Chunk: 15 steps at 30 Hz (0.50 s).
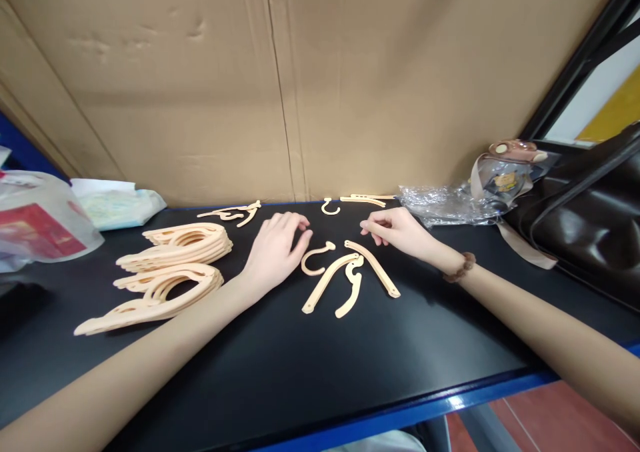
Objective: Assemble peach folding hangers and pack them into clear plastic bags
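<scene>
My left hand (275, 247) rests palm down by the black table top, its fingers lightly bent and the thumb apart, with nothing in it. Just right of its thumb lies a beige hanger hook (314, 264). My right hand (393, 228) is curled, thumb and forefinger tips close together, and nothing shows between them. Between and below the hands lie loose folding-hanger parts: a straight arm (327, 285), a curved short piece (351, 292) touching or close to its upper end, and another arm (375, 270) on the right, nearest my right hand.
Two stacks of folded beige hangers (175, 249) lie left, partly behind my left forearm. At the back are more hanger parts (233, 213), a small hook (330, 207) and arms (367, 200) before a cardboard wall (200, 92). Clear plastic wrap (445, 204) and a dark bag (590, 219) stand right.
</scene>
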Available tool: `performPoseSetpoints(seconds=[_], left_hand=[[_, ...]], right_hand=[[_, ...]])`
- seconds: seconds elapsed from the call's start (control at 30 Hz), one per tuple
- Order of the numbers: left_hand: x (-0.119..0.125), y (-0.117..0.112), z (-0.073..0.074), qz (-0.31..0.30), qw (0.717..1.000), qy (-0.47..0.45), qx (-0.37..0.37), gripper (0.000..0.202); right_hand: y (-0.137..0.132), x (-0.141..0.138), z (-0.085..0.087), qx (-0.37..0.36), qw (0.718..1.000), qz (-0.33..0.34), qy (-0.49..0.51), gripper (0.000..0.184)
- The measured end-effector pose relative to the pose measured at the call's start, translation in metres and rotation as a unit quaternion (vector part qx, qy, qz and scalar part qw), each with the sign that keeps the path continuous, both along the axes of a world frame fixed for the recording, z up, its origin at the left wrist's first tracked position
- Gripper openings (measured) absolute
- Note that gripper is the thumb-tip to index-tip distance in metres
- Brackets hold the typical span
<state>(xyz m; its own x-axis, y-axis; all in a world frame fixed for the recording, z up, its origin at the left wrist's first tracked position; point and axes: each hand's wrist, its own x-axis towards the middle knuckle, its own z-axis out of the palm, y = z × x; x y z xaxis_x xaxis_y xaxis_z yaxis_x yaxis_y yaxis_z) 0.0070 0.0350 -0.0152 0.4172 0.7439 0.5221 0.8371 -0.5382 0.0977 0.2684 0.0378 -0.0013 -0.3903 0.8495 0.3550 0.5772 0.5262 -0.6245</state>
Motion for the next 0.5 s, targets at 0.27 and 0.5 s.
performPoseSetpoints(seconds=[0.27, 0.5], left_hand=[[-0.014, 0.016, -0.013, 0.258, 0.959, 0.114, -0.032, 0.065], [-0.013, 0.007, -0.001, 0.266, 0.946, 0.185, -0.005, 0.056]], right_hand=[[-0.004, -0.006, -0.002, 0.012, 0.997, 0.002, -0.078, 0.034], [-0.004, -0.005, -0.003, 0.030, 0.992, -0.005, -0.123, 0.031]])
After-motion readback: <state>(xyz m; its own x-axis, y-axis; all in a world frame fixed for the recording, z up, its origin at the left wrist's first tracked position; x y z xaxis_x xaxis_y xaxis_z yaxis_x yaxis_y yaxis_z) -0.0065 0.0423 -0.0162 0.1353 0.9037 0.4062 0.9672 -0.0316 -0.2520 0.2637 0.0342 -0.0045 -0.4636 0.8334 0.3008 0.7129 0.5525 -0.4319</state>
